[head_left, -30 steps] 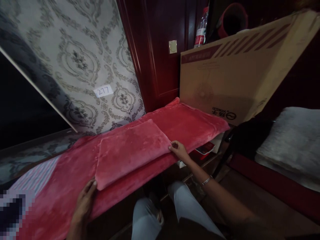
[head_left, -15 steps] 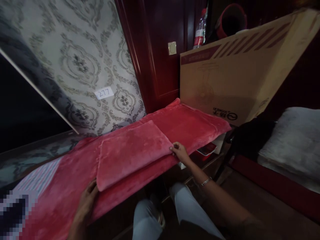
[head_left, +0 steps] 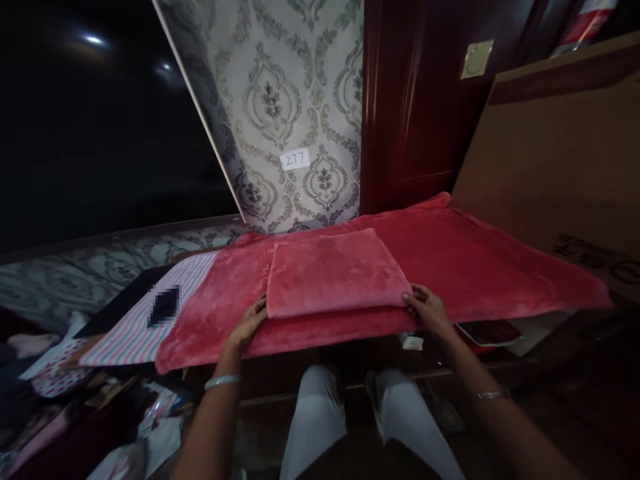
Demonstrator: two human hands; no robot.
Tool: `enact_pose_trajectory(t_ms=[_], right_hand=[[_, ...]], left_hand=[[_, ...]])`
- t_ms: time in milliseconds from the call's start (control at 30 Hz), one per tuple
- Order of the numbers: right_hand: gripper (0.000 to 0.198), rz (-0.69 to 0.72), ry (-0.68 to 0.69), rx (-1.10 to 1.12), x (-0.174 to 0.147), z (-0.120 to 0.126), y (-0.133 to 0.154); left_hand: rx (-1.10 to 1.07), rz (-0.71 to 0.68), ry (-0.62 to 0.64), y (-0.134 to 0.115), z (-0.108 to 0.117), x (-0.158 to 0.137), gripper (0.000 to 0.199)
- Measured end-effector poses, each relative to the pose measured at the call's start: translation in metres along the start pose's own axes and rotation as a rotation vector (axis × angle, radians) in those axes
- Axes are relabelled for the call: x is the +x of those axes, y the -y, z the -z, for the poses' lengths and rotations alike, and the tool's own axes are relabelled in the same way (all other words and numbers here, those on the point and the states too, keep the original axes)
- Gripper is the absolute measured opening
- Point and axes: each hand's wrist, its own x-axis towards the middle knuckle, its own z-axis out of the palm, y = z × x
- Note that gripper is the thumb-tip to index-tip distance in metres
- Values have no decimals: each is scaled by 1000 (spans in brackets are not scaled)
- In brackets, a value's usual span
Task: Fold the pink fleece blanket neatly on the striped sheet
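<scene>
A folded pink fleece cloth (head_left: 337,273) lies flat on a larger red fleece blanket (head_left: 480,267) that covers a long surface. My right hand (head_left: 427,310) pinches the cloth's near right corner between thumb and fingers. At its near left corner, my left hand (head_left: 250,323) has its fingers closed against the edge; the thumb is partly hidden. Left of the blanket, a striped cloth (head_left: 187,273) lies spread, with a blurred-out dark patch on it.
A large black screen (head_left: 100,133) stands behind on the left. A cardboard box (head_left: 565,160) leans at the right, next to a dark red door panel (head_left: 415,100). Mixed clutter (head_left: 155,427) fills the floor at lower left. A paper label (head_left: 295,159) is on the patterned wall.
My view has swung left, so more of the screen, striped cloth and clutter shows. Both hands remain at the near corners of the folded cloth, which looks unchanged.
</scene>
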Motion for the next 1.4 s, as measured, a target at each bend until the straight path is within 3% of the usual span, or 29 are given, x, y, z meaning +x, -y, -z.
enact_pose_trajectory(t_ms=[133,400,600,767,1000,1167,1267,1400], right_hand=[[63,-20,-9,8,-1,-1,2],[61,10,31,-66,1,1,0],[58,-6,21,-18,1,-3,9],[63,-26,113,19,4,-1,20],[46,-72,220,38,14,7,23],[44,-60,294,20,17,8,24],[36,-74,287,-11,19,7,22],[33,-75,241,-19,22,6,17]], left_hand=[[27,-30,34,-1,-2,2,40],[-229,-179,-299,30,-4,11,41],[-182,0,-119,29,1,6,48],[-48,13,-171,30,6,8,55],[-41,61,-167,26,5,10,58],[126,63,-215,22,5,13,69],[166,66,-205,25,7,16,71],[62,92,-205,29,9,17,71]])
